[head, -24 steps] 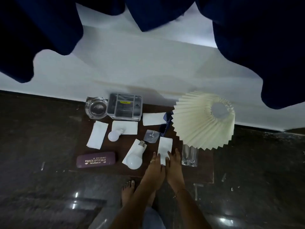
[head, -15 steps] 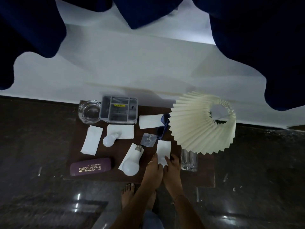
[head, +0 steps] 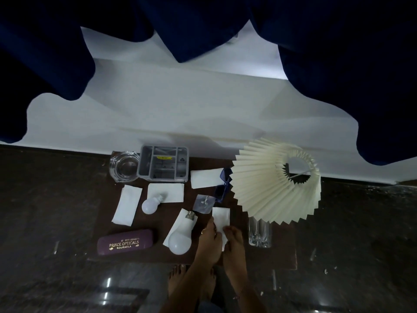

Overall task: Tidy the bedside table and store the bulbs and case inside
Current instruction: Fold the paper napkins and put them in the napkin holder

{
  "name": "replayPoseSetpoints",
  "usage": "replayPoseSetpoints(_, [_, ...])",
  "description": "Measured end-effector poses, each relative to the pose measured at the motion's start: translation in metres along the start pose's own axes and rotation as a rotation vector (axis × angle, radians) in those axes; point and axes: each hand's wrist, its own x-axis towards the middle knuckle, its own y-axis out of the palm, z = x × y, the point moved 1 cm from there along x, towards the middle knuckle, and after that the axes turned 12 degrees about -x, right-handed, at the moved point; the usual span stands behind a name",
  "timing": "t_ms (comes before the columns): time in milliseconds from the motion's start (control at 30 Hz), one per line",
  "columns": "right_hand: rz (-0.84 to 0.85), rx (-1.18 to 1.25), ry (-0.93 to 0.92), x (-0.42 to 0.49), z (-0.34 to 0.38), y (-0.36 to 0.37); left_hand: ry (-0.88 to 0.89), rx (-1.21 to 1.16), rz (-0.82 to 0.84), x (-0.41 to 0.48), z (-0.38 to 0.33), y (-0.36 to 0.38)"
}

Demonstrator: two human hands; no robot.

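On the dark wooden bedside table lie two white bulbs: a small bulb near the middle and a larger bulb on a tissue by the front edge. A maroon glasses case printed "Prince Opticals" lies at the front left. My left hand and my right hand are side by side, both pinching the near end of a white tissue just right of the larger bulb.
A glass ashtray and a grey compartment organiser stand at the back. More white tissues, blue sunglasses, a clear sachet, a drinking glass and a pleated lamp shade are around. Dark curtains hang above; my bare feet are below.
Both hands have slid forward onto the tissue and closed on its near end. The camera has shifted slightly, so the table sits a little further left in view.
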Motion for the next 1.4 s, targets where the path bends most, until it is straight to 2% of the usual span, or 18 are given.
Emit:
replayPoseSetpoints(133, [0.054,0.188,-0.079,-0.013,0.011,-0.013,0.008,-0.129,-0.010,-0.008,-0.004,-0.005])
replayPoseSetpoints(267, [0.033,0.211,-0.148,-0.029,0.020,-0.017,0.037,-0.151,-0.041,-0.014,-0.007,-0.018])
replayPoseSetpoints(333, [-0.008,0.201,-0.251,-0.039,0.029,-0.023,0.049,-0.156,-0.056,-0.020,-0.013,-0.025])
replayPoseSetpoints(500, [-0.032,0.213,-0.425,-0.050,0.058,-0.030,0.009,-0.347,-0.060,-0.019,-0.024,-0.050])
replayPoseSetpoints(567, [-0.048,0.243,-0.465,-0.048,0.067,-0.028,0.008,-0.392,-0.009,-0.011,-0.022,-0.062])
replayPoseSetpoints(733, [-0.067,0.260,-0.459,-0.040,0.080,-0.021,0.102,-0.371,-0.019,-0.009,-0.036,-0.095])
replayPoseSetpoints(900, [-0.052,0.259,-0.410,-0.028,0.104,-0.020,0.185,-0.264,-0.179,-0.010,-0.051,-0.132])
replayPoseSetpoints(1000, [-0.008,0.356,-0.301,-0.012,0.131,-0.023,0.267,-0.218,-0.194,-0.011,-0.068,-0.152])
replayPoseSetpoints(1100, [0.087,0.339,-0.201,0.016,0.161,-0.022,0.350,-0.185,-0.183,-0.006,-0.088,-0.170])
replayPoseSetpoints(1167, [0.119,0.303,-0.215,0.032,0.181,-0.023,0.383,-0.226,-0.152,0.001,-0.099,-0.178])
replayPoseSetpoints(1267, [0.124,0.206,-0.328,0.050,0.206,-0.027,0.411,-0.251,-0.133,0.013,-0.113,-0.188])
replayPoseSetpoints(1400, [0.007,0.096,-0.411,0.068,0.234,-0.031,0.450,-0.194,-0.158,0.029,-0.129,-0.201])
